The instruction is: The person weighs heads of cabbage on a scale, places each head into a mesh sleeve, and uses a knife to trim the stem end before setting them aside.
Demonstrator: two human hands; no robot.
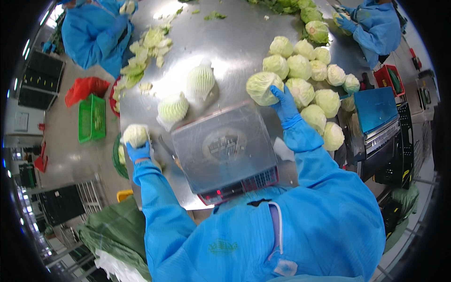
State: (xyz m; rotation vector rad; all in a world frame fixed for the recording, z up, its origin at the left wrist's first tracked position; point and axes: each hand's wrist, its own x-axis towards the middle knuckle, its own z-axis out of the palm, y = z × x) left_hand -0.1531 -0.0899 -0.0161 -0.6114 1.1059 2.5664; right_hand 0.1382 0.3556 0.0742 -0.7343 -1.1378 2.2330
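Observation:
My left hand (138, 152), in a blue glove, grips a small pale cabbage (134, 135) by the table's left edge. With fingers spread over its side, my right hand (284, 105) holds a larger green cabbage (262, 87) beside a cluster of trimmed cabbages (299, 67). Between my arms stands a digital weighing scale (225, 144) with a lit red display; its plastic-covered pan bears no cabbage. Beyond the scale's left corner sit a cabbage in a white foam net (201, 81) and a second netted cabbage (173, 106), its net bunched low.
Loose leaves (151, 46) litter the steel table (229, 42) at far left. A wrapping machine (377, 116) stands right of the cabbages. Co-workers in blue gowns, one at left (95, 35) and one at right (377, 28), handle cabbages. A green crate (91, 118) is on the floor.

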